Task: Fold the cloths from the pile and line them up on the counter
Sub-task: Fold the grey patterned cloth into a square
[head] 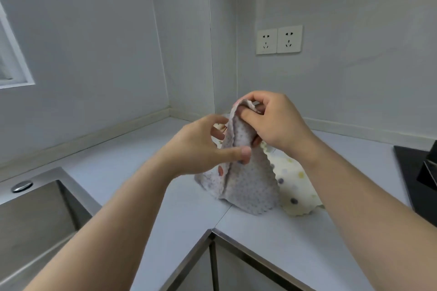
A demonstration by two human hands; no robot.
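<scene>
Right of the sink [35,215], the left hand [201,146] and right hand [276,123] both pinch a grey cloth [248,184], its hem on the bench [132,163]. A cream cloth [298,186] lies farther right.

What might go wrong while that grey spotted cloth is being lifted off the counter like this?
1. The grey dotted cloth hangs with its lower edge on the pale counter, right against the cream cloth with coloured dots. Lifting it further may drag that cream one out of place.
2. The right hand grips only the top and the left hand pinches one edge, so the cloth could slip and drop in a heap.
</scene>
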